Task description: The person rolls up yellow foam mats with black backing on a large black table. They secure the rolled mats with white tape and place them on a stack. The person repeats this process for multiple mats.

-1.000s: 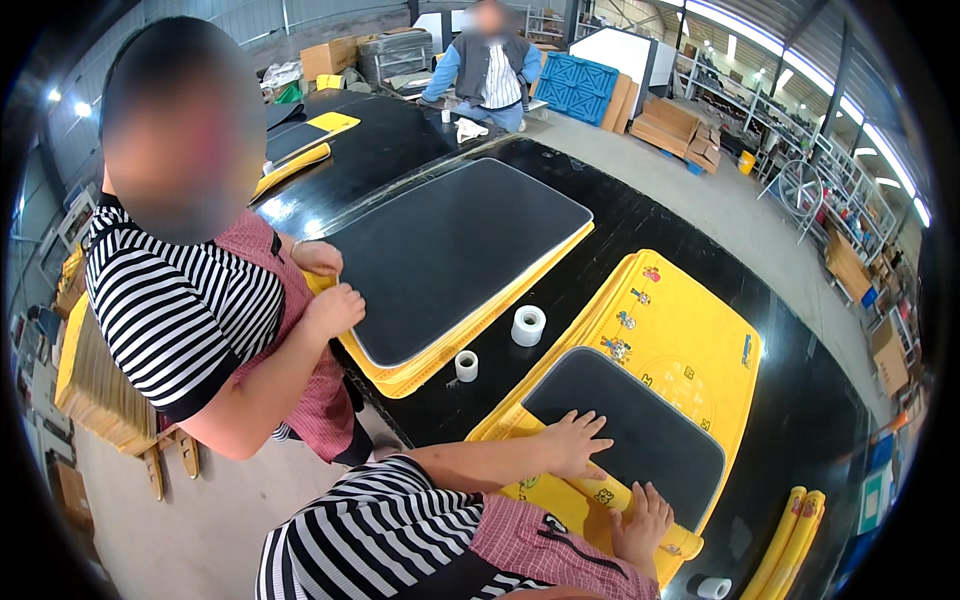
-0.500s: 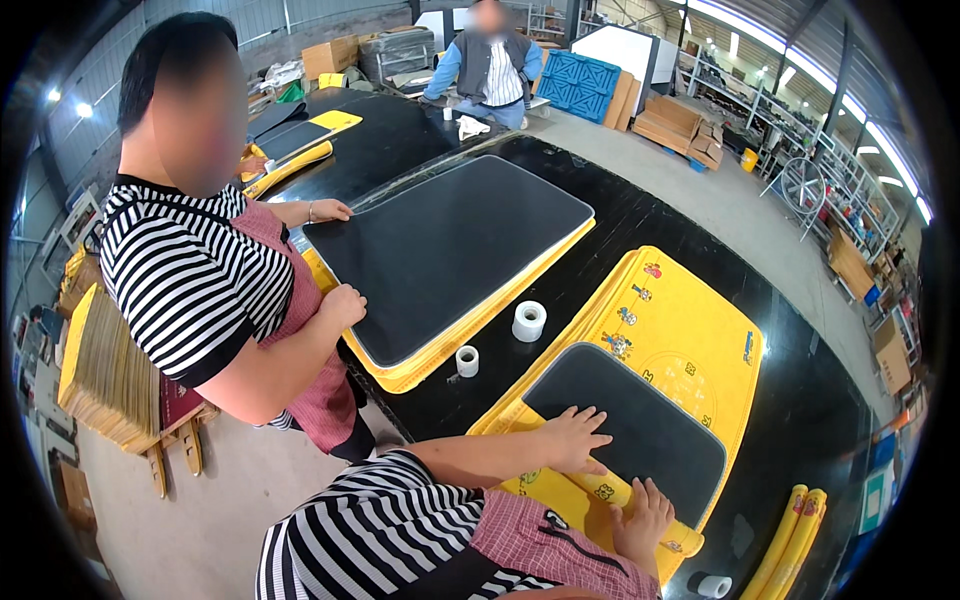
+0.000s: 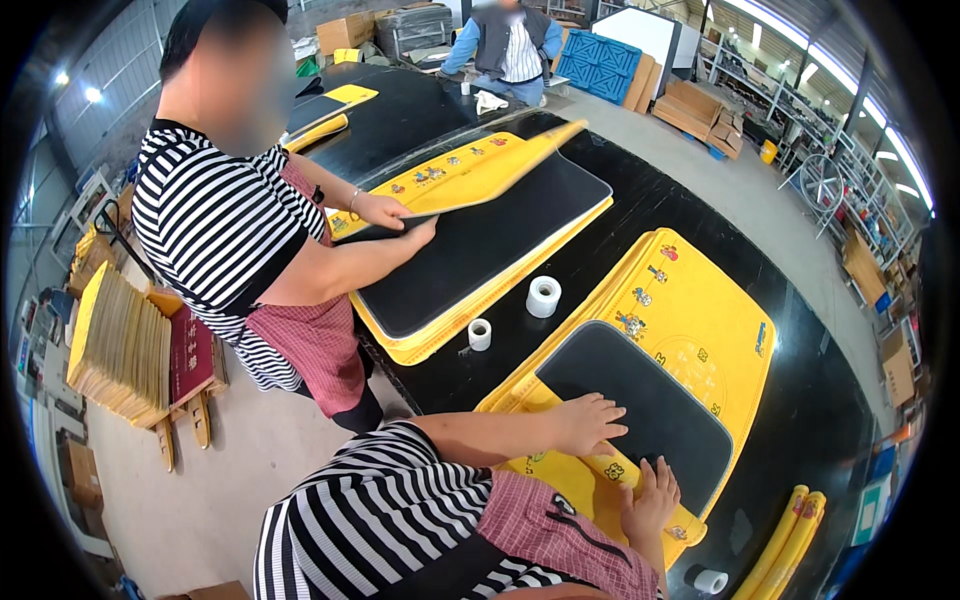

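A partly rolled yellow mat (image 3: 690, 527) lies before me, its black underside (image 3: 640, 390) turned up beyond the roll. My left hand (image 3: 590, 425) rests at the roll's left part with its fingers stretched over the black side. Lower right, my right hand (image 3: 652, 497) lies on the roll, fingers apart and pointing away from me. Neither hand grips anything. Beneath and beyond it is a stack of yellow mats (image 3: 715, 325) with printed cartoon figures.
At my left, a co-worker's hands (image 3: 400, 215) hold a mat (image 3: 480, 185) folding back over a black-sided stack (image 3: 500, 240). Tape rolls (image 3: 543, 297) stand between the stacks. Two rolled yellow mats (image 3: 785, 540) lie at right, near another white roll (image 3: 711, 581). Another person (image 3: 508, 45) stands beyond.
The co-worker has lifted a mat's corner and folded it over, showing its yellow printed face. My hands stay on the roll with little movement. The view has shifted slightly.
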Demonstrator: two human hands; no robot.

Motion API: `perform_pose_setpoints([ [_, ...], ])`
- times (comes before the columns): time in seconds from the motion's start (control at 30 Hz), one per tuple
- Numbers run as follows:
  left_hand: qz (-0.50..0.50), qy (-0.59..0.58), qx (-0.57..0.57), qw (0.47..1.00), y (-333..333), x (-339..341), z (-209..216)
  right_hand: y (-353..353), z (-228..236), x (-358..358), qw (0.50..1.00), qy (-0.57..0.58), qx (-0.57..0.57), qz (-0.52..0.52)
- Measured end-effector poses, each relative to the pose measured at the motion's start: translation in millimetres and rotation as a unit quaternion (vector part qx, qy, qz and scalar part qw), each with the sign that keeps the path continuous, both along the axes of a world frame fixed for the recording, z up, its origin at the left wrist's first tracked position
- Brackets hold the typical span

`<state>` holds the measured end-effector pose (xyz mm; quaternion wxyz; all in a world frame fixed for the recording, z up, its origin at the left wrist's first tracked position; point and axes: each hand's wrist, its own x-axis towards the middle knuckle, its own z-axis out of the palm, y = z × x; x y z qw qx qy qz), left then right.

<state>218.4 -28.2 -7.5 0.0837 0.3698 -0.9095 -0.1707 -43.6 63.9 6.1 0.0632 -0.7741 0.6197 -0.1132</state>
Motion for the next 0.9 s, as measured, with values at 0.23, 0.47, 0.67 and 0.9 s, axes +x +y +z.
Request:
perform_pose_setpoints([
  [0.23,-0.029,0.001,-0.002,1.0,26,-11,12,0,0,-2,1.0,-0.008,-0.008,0.001],
  [0.47,-0.041,-0.005,-0.051,0.998,28,-10,20,2,2,-3,1.0,-0.015,-0.012,0.002],
  [0.67,-0.041,-0.015,-0.049,0.998,27,-14,18,2,4,-4,1.0,-0.026,0.006,-0.007],
  [0.9,-0.039,-0.018,-0.041,0.998,22,-15,15,-4,-3,-6,0.999,-0.033,0.016,-0.006],
])
